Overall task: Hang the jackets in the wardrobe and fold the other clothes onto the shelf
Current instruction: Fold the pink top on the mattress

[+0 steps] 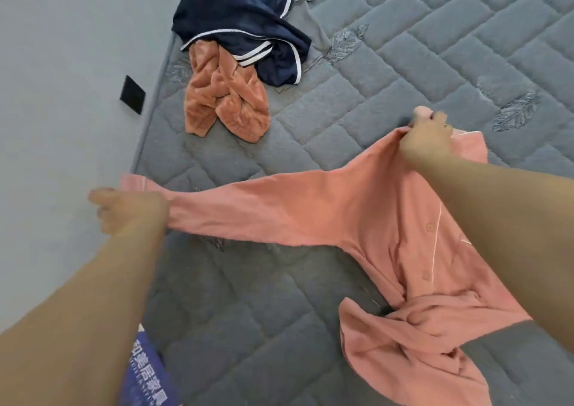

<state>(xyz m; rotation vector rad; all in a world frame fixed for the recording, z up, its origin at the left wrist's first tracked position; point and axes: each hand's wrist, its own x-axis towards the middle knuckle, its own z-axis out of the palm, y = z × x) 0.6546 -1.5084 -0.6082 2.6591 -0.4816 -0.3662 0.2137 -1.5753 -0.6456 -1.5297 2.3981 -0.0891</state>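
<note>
A salmon-pink buttoned top point(357, 219) lies spread over the grey quilted mattress point(403, 63), its lower part bunched near the front right. My left hand point(130, 209) grips the end of its long sleeve, stretched out past the mattress's left edge. My right hand point(431, 135) pinches the top at its shoulder or collar. Farther back lie a navy garment with white stripes point(248, 26) and a fuzzy orange garment point(226, 101), heaped together.
A grey cloth point(310, 23) peeks out under the navy garment. A small black square point(133, 94) lies on the grey floor left of the mattress. A blue label with white lettering point(149, 371) hangs at the mattress's near left edge.
</note>
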